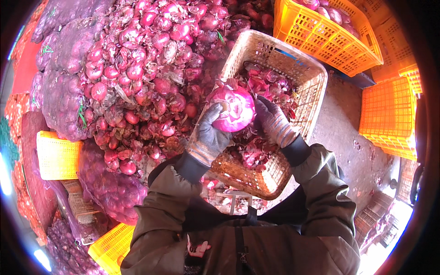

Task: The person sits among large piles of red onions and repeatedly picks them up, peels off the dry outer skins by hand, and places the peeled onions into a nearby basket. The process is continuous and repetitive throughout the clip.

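My left hand [212,132], in a grey work glove with a striped cuff, grips a large red onion [235,109] with the thumb across its face. The onion's outer skin is partly off and pale, shiny layers show. Close to the onion's right side is my right hand [273,118], gloved alike, with its fingers bent together; a thin dark thing juts up by its fingertips, too unclear to name. Whether this hand also touches the onion I cannot tell. Below both hands stands a dirty plastic crate [309,86] holding loose red onion skins [254,154].
A big heap of red onions [161,62] lies ahead and to the left, beside purple mesh sacks of onions [65,99]. Yellow plastic crates stand at the upper right [326,34], right [388,117], left [58,154] and lower left [113,245]. Concrete floor [343,110] shows right of the dirty crate.
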{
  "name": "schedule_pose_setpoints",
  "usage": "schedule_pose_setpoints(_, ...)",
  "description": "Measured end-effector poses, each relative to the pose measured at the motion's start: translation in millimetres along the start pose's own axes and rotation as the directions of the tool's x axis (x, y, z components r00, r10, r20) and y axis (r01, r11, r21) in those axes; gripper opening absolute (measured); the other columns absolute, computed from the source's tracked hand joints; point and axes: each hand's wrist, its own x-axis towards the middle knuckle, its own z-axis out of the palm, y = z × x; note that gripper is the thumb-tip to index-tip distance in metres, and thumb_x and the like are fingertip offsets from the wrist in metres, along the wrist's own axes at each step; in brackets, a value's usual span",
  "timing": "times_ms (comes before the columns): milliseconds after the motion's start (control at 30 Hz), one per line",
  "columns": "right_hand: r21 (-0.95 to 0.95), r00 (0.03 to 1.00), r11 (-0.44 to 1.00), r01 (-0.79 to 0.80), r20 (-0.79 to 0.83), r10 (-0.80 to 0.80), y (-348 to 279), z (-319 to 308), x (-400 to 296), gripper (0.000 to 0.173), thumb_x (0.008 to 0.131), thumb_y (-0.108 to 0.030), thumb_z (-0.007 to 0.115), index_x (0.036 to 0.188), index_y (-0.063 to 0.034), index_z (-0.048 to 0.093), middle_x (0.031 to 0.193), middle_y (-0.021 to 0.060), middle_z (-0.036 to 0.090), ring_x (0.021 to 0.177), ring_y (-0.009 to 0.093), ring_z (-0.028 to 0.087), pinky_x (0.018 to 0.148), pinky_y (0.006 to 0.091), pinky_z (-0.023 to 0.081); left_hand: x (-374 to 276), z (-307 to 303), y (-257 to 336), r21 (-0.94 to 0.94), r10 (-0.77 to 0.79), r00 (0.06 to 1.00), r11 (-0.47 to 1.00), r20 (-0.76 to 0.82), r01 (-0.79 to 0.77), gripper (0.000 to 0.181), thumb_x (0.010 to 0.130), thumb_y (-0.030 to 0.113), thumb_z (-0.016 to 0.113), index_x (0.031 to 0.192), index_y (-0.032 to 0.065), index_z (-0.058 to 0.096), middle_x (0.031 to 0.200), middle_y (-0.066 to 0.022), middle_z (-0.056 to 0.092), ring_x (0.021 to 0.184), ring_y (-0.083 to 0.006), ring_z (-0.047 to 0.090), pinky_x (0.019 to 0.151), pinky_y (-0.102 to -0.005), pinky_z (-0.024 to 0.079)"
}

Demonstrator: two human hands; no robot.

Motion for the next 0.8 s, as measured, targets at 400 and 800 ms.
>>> schedule_pose_setpoints(400,-0.195,0.975,0.956,0.221,0.017,-0.222,-9.7,2.1,-5.9,0.015,0.083,-0.008,0.060,0.097,-0.0046,0.057,0.069,-0.0009,0.054,0.063,0.007,0.051,0.055,0.0242,0.042,4.6,-6.8,-0.9,0.091,0.010,1.000,0.996,0.007,-0.011,0.038,0.086,0.016,0.057,0.120,0.0043,0.047,0.122,-0.0152,0.051,0.112,-0.0301,0.051,0.097,-0.0488,0.042)
schedule_pose_setpoints(800,-0.997,0.883,0.021,-0.074,-0.076,-0.464,-15.6,-35.9,7.3,0.015,0.077,-0.024,0.057,0.083,-0.0113,0.053,0.062,0.0140,0.060,0.058,0.032,0.061,0.053,0.0426,0.048,-18.6,12.7,-2.5,0.521,-0.059,0.994,0.854,0.097,0.000,0.048,0.076,0.018,0.070,0.118,0.0032,0.052,0.112,-0.0083,0.056,0.106,-0.0186,0.052,0.092,-0.0341,0.044)
